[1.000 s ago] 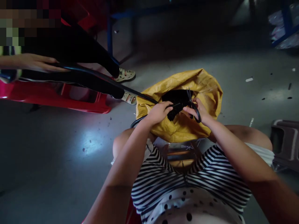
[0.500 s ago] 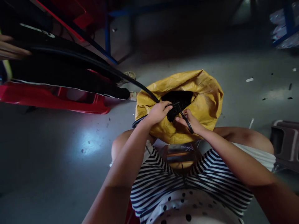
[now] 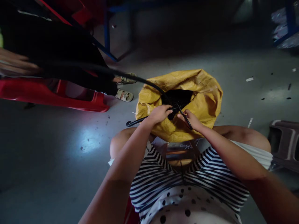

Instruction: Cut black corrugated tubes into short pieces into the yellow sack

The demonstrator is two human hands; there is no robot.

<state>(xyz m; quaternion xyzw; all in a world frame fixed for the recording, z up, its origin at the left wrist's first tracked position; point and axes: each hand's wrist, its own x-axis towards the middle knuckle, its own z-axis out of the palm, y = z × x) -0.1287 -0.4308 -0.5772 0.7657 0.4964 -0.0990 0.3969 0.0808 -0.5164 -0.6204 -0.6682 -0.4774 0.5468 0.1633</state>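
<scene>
A yellow woven sack [image 3: 205, 90] stands open between my knees, with dark pieces inside that I cannot make out singly. Over its mouth my left hand [image 3: 160, 114] is closed around a black tube [image 3: 137, 121]. One end of that tube sticks out to the left past my wrist. My right hand [image 3: 192, 119] grips scissors [image 3: 187, 120] with black handles. Their blades cross the tube close to my left fingertips; whether they touch it is too dark to tell. Another black length of tube [image 3: 142, 80] arches from the left down into the sack mouth.
At the left, a person's hand [image 3: 18, 63] is close to the far part of the arching tube, beside a red plastic stool [image 3: 51, 96]. A blue metal frame [image 3: 106, 34] stands behind. A brown stool [image 3: 283, 140] is at the right. Small scraps [image 3: 249, 79] lie on the floor.
The person at the left has shifted, with a sandalled foot pulled back from the sack. The arching tube has moved up and right. The tube end by my left wrist reaches farther left.
</scene>
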